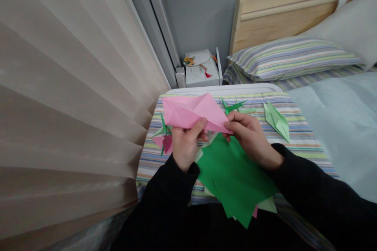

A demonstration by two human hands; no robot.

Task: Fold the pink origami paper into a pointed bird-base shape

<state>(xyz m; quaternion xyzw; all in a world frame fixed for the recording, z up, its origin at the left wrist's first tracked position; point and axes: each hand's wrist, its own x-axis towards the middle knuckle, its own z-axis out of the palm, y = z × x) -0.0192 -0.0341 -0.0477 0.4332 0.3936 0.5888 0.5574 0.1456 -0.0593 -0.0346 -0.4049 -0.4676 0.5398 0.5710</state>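
Note:
A creased sheet of pink origami paper (196, 108) is held up between both hands above a striped cloth. My left hand (188, 139) grips its lower edge, thumb on top and fingers beneath. My right hand (247, 131) pinches the pointed right corner between thumb and fingers. Below the hands lies a stack of green paper sheets (235, 176), with light green and pink edges showing under it. Folded green paper (234, 106) sits behind the right hand, and a light green folded piece (277, 120) lies further right. Pink and green folded pieces (165, 141) rest left of the left hand.
The striped cloth (306, 153) covers a small table with a white rim (250, 88). A pale curtain (73, 106) hangs close on the left. Behind stands a white cabinet (203, 80) with small items on top. A bed with a striped pillow (297, 59) is on the right.

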